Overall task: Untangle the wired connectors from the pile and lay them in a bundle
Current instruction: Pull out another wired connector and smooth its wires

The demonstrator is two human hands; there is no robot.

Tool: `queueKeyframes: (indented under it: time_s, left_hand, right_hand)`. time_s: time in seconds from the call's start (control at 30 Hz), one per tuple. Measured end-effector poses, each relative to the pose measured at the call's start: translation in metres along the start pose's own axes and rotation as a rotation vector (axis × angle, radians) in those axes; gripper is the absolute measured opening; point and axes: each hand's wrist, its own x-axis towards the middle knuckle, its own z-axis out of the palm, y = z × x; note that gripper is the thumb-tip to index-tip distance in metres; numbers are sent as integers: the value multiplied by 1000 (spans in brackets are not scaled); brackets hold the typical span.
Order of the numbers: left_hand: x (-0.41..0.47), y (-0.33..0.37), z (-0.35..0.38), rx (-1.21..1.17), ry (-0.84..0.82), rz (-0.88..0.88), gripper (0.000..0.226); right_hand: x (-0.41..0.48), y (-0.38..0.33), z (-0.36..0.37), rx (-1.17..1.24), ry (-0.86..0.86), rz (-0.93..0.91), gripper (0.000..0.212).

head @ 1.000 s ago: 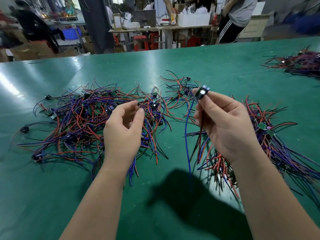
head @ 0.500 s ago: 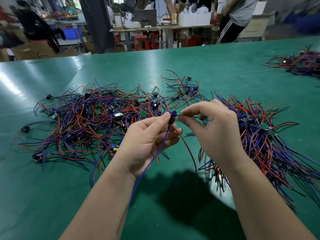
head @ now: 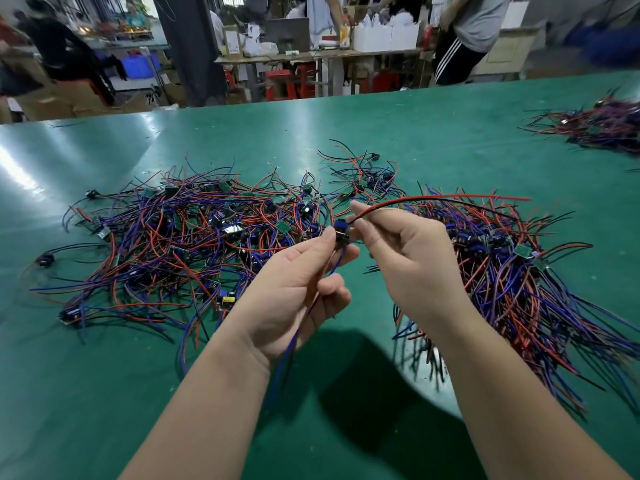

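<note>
A tangled pile [head: 194, 237] of red, blue and black wired connectors lies on the green table [head: 415, 133] to the left. To the right, an aligned bundle [head: 519, 282] of the same connectors fans toward me. Between them I hold one wired connector [head: 341, 228] above the table. My left hand [head: 298, 289] pinches its small blue body, and its blue wires hang down through that palm. My right hand [head: 408, 258] pinches its red and black wires [head: 450, 198], which stretch out to the right over the bundle.
Another heap of wired connectors [head: 602, 126] lies at the table's far right. Beyond the far edge stand workbenches [head: 311, 53], red stools, boxes and several people.
One second ago my right hand held the connector up alone. My left hand then took its body, and my right hand has now drawn the red and black wires out to the right.
</note>
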Motion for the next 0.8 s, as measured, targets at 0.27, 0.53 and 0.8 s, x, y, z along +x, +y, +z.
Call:
queueKeyframes:
  time_s: [0.27, 0.53, 0.8]
  left_hand:
    - [2, -3, -3, 156, 89, 43, 32]
    - [0, -13, 2, 541, 133, 291, 17]
    - [-6, -8, -4, 760, -142, 156, 17]
  right_hand:
    - [3, 0, -4, 454, -43, 144, 12]
    - [8, 4, -10, 530, 87, 335, 15]
    - [18, 3, -38, 780, 453, 408, 9]
